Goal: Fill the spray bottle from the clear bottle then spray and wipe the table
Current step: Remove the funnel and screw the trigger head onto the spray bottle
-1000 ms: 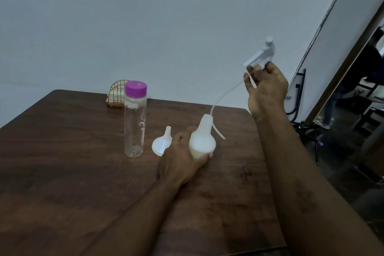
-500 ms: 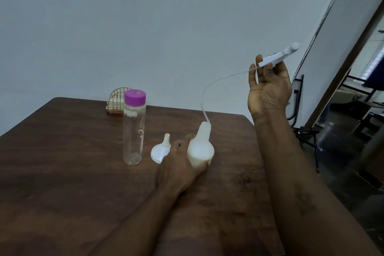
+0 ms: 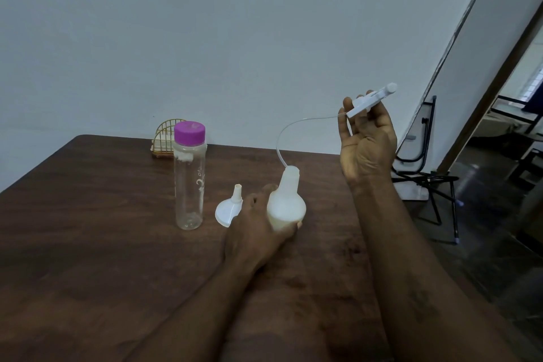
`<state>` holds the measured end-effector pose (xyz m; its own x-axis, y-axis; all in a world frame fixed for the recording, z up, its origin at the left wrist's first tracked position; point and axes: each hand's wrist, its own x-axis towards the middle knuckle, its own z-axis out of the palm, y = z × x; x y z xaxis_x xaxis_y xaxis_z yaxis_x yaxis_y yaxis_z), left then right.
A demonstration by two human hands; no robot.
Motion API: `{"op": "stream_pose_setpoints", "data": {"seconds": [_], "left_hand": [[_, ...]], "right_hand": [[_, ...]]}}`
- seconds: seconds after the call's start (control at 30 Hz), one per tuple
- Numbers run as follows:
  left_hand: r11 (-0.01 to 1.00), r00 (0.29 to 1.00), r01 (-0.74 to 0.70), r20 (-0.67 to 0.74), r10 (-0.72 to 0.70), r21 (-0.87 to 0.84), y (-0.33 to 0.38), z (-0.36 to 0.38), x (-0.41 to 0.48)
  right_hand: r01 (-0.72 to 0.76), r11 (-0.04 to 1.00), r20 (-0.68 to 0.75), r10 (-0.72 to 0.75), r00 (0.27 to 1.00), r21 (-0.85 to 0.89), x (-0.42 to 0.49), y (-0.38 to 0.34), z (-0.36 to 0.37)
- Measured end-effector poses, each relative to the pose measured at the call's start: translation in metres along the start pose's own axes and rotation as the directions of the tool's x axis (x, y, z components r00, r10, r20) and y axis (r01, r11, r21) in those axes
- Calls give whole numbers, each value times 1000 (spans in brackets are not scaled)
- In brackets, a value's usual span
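The brown wooden table (image 3: 88,244) fills the near part of the view. On it, the left hand (image 3: 255,232) wraps its fingers around the round belly of the white spray bottle (image 3: 286,206), which stands upright near the middle of the table. Its top is off, and its cloudy wall hides what is inside. Just left of that hand, a small white funnel (image 3: 227,210) lies wide end down with its spout pointing up. Left of the funnel stands the tall clear bottle (image 3: 189,182) with a purple cap (image 3: 189,133); it has white marks on its side that are too small to read, and it looks almost empty. The right hand (image 3: 367,147) is raised above the table, palm toward the camera, pinching the white spray head (image 3: 371,98) in its fingertips. A thin tube (image 3: 293,129) curves from the spray head down into the spray bottle's neck. A gold wire rack (image 3: 166,138) sits at the far edge.
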<state>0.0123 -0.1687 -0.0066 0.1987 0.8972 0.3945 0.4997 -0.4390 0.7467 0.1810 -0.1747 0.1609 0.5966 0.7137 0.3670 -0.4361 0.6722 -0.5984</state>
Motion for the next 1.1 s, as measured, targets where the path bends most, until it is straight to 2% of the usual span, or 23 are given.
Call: {"op": "stream_pose_setpoints", "data": {"seconds": [0.23,0.43,0.77,0.97,1.1], "left_hand": [[1000,1000,4,2,-4,-4,0,0,-1],[1000,1000,-3,-2,3,-11,1,0,-1],[1000,1000,8,12,-8,8,0,1,-1],[999,999,-2,40,0,40,0,1,0],[998,999,9,47,-12,55,1,1,0]], "right_hand": [[69,997,59,-66,996,-44,-1,-14,1],[147,976,112,-130,985,-159,0,-21,-1],[179,958,129,-153,980,-223,0,-29,-7],[285,911,219,-225,949,-299,3,-38,-1],[241,915,261,-159,952,-323,-3,-27,0]]}}
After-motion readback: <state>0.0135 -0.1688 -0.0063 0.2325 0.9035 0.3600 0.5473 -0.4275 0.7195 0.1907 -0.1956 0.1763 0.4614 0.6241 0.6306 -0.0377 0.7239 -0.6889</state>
